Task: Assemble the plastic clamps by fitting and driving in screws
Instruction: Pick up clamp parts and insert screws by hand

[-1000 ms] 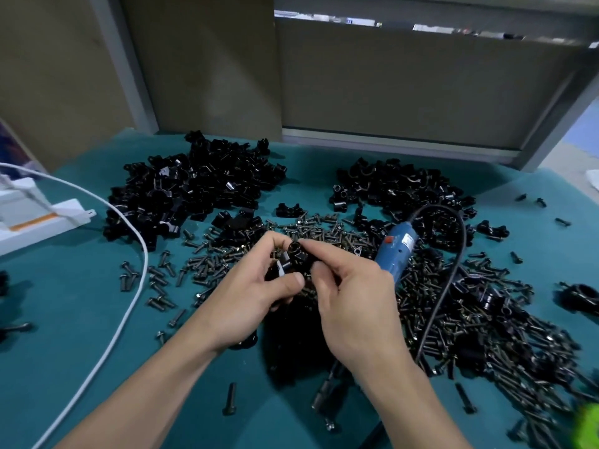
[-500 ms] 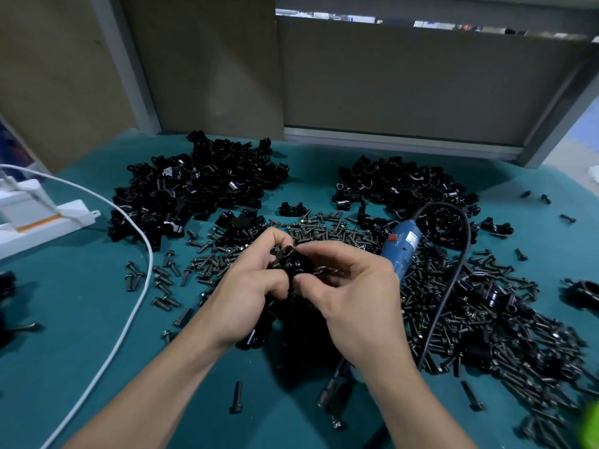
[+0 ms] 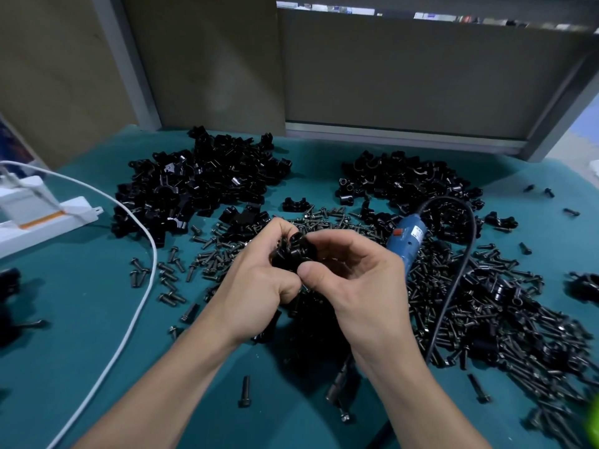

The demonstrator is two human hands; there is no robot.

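Both hands meet over the middle of the teal table [image 3: 81, 303] around one black plastic clamp [image 3: 296, 251]. My left hand [image 3: 256, 286] grips the clamp from the left with curled fingers. My right hand [image 3: 353, 277] pinches it from the right between thumb and forefinger. Much of the clamp is hidden by the fingers. Loose dark screws [image 3: 505, 306] lie scattered under and to the right of my hands. A blue electric screwdriver [image 3: 409, 236] lies on the screws just right of my right hand, with its black cord [image 3: 453, 286] looping over it.
Two heaps of black clamp parts sit at the back, one on the left [image 3: 201, 183] and one on the right [image 3: 405, 186]. A white power strip [image 3: 45, 218] and white cable [image 3: 142, 286] lie at the left. Single screws [image 3: 244, 392] lie near the front edge.
My hands have closed tighter around the clamp and turned it slightly. My right thumb now sits lower against it. The screwdriver has not moved.
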